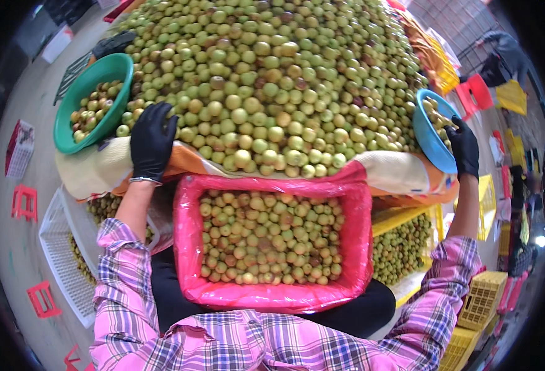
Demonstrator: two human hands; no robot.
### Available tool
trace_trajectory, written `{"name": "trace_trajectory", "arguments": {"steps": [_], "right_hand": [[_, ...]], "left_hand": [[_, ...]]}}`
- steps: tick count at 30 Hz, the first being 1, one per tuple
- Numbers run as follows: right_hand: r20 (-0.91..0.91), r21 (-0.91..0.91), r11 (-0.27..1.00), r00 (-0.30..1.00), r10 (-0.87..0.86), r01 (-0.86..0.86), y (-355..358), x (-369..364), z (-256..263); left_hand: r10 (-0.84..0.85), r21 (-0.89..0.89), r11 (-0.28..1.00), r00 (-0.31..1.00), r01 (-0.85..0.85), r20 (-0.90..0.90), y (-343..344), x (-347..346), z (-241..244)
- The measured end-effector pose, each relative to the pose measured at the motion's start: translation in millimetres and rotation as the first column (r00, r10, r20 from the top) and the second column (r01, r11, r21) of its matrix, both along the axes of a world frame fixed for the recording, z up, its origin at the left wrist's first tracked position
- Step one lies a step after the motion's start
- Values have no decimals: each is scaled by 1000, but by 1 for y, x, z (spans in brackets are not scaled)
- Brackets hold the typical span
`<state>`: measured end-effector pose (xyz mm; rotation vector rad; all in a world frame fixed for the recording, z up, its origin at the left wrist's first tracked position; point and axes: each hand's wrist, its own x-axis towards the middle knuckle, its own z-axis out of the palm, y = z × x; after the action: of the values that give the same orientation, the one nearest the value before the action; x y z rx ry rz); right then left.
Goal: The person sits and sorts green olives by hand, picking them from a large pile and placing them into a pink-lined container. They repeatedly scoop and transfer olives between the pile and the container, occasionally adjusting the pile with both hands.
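Observation:
My left hand [152, 141], in a black glove, rests with spread fingers at the near left edge of a large heap of small green and reddish round fruit [272, 92]. Beside it, a green plastic basin [61, 125] partly filled with fruit tilts on the heap's left side. My right hand [463, 143], also black-gloved, is at the outer rim of a blue plastic basin [432, 143] with fruit inside; whether it grips the rim or a fruit is unclear. Between my arms, a crate lined with pink plastic film [272, 299] sits over my lap, filled with the same fruit.
A patterned cloth [393, 169] edges the heap. White plastic crates [59, 241] stand low left; a yellow crate [393, 222] with fruit stands right. Red stools [24, 203] dot the left floor. A person [504, 55] is at the far upper right, near a red chair [474, 95]. Yellow crates [481, 297] are stacked lower right.

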<state>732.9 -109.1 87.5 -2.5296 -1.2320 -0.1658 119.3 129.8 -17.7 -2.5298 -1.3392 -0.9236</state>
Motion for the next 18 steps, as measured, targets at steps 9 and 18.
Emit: {"name": "trace_trajectory", "arguments": {"steps": [9, 18], "right_hand": [[-118, 417, 615, 631, 767, -669, 151, -209, -66], [63, 70, 824, 827, 559, -563, 218, -256, -73]], "left_hand": [[0, -6, 1000, 999, 0, 40, -8, 2, 3], [9, -20, 1000, 1000, -9, 23, -8, 5, 7]]}}
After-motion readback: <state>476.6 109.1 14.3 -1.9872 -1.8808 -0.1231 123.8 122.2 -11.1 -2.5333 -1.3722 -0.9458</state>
